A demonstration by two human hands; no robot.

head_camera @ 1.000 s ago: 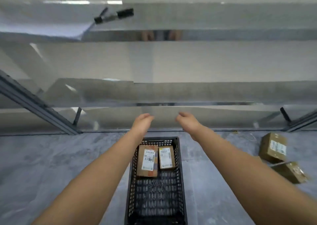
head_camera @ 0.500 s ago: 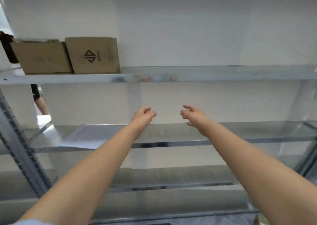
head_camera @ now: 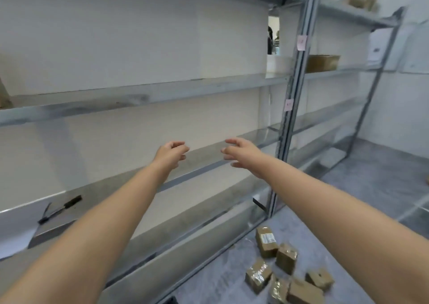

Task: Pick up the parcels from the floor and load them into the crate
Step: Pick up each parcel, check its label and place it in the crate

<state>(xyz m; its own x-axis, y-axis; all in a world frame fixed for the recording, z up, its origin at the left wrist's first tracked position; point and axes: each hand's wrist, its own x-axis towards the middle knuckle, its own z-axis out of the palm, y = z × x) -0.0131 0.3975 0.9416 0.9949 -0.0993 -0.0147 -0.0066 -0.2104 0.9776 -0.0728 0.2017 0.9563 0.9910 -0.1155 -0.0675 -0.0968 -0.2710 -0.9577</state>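
Note:
Several brown cardboard parcels (head_camera: 284, 271) lie in a loose pile on the grey floor at the lower right, beside the foot of the shelving. One labelled parcel (head_camera: 266, 241) lies nearest the rack. My left hand (head_camera: 170, 154) and my right hand (head_camera: 241, 153) are stretched out in front of me at shelf height, both empty with fingers loosely curled and apart. They hover well above the parcels and to their left. The crate is out of view, apart from a dark corner at the bottom edge (head_camera: 171, 301).
A metal shelving rack (head_camera: 144, 95) fills the left and middle, with an upright post (head_camera: 290, 109) at the right. A black brush (head_camera: 60, 208) lies on a lower shelf. A cardboard box (head_camera: 321, 63) sits on a far shelf. Grey floor (head_camera: 371, 176) stretches right.
The view has swung from the crate on the floor, up across the shelves, then right toward the parcel pile. Both hands stay raised and empty.

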